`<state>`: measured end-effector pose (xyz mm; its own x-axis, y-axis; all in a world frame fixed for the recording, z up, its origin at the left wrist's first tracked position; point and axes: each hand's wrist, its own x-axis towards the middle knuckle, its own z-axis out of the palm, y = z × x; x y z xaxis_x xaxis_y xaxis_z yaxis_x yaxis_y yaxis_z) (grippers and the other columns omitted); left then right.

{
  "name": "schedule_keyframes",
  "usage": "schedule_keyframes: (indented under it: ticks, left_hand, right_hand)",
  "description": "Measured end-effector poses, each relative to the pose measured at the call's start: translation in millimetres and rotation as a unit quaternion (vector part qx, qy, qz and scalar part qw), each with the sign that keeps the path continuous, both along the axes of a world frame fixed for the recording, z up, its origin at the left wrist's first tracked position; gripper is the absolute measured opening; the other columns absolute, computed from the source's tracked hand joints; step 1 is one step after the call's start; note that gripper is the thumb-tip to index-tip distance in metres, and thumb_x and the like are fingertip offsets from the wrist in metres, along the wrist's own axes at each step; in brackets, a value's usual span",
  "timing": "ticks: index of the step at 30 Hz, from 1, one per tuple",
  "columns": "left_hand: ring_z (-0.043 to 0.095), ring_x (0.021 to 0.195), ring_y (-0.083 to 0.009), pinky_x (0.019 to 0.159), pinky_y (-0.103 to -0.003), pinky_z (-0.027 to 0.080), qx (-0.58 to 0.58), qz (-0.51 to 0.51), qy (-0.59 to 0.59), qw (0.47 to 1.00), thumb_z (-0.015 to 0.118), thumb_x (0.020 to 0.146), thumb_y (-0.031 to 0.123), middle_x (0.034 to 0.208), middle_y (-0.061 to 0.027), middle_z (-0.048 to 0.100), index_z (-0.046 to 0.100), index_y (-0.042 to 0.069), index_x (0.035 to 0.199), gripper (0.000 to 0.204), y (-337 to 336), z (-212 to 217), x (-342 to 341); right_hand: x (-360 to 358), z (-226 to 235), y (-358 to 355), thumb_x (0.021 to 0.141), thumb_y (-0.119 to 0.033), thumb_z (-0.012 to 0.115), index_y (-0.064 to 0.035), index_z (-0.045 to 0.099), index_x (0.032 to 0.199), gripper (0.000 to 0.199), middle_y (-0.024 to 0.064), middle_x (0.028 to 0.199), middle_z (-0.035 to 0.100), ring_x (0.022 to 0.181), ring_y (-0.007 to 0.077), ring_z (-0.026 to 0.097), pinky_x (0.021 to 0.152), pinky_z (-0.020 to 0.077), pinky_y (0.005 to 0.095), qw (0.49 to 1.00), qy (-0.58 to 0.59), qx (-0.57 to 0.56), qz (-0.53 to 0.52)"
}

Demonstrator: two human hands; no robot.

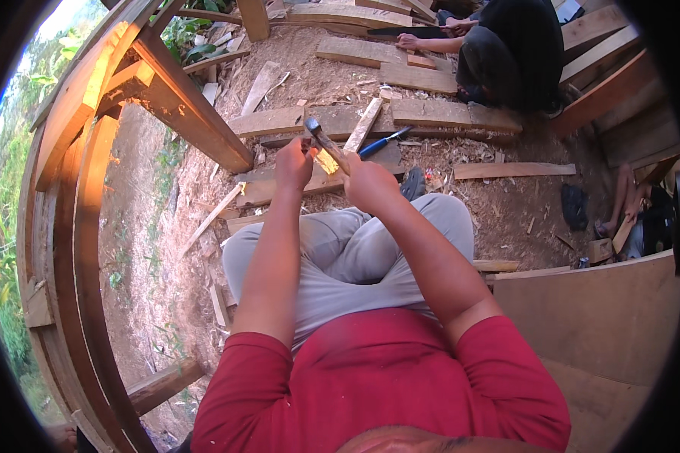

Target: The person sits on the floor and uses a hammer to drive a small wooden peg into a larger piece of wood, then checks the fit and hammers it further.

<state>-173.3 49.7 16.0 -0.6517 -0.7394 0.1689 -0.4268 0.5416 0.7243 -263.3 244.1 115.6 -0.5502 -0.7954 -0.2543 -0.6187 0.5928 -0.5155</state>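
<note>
My right hand [370,183] is wrapped round the wooden handle of a hammer [327,143]. The hammer's dark metal head is up beside my left hand [294,164]. The fingers of that left hand are pinched together; what they hold, if anything, is too small to tell. Between my hands, just below the hammer, a sunlit yellow piece of wood [326,161] shows. A blue-handled tool [383,143] with a dark tip lies just beyond my right hand, by a pale wood strip [364,124]. I sit cross-legged in front of these boards.
Planks [431,113] and wood shavings cover the ground ahead. A timber frame [91,189] stands at the left. Another person [510,53] crouches at the far right, hands by a dark blade. A second person's legs [625,200] show at the right edge, above a large panel [597,309].
</note>
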Motion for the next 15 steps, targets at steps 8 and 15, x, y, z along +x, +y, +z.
schedule_keyframes:
  ticks: [8, 15]
  left_hand:
    - [0.07, 0.093, -0.0457, 0.08, -0.054, 0.054, -0.022, -0.014, 0.003, 1.0, 0.078, 0.092, 0.022, 0.094, -0.0233, 0.074, 0.068, 0.001, 0.1, 0.024, 10.2, -2.7, -17.3]
    - [0.071, 0.094, -0.0452, 0.081, -0.054, 0.054, -0.046, -0.031, 0.003, 0.998, 0.076, 0.093, 0.022, 0.095, -0.0227, 0.074, 0.071, 0.003, 0.105, 0.023, 18.3, -3.2, -19.7]
  right_hand:
    - [-18.8, -38.9, 17.4, 0.103, -0.031, 0.063, -0.0065, 0.055, 0.137, 0.043, 0.0289, 0.104, 0.074, 0.098, 0.0493, 0.071, 0.086, 0.0548, 0.0562, 0.992, -0.043, -0.094, -0.066]
    - [-10.7, -27.9, 20.8, 0.103, -0.03, 0.063, -0.0042, 0.056, 0.134, 0.041, 0.0287, 0.105, 0.073, 0.097, 0.0476, 0.072, 0.085, 0.0563, 0.0539, 0.996, -0.034, -0.052, -0.066]
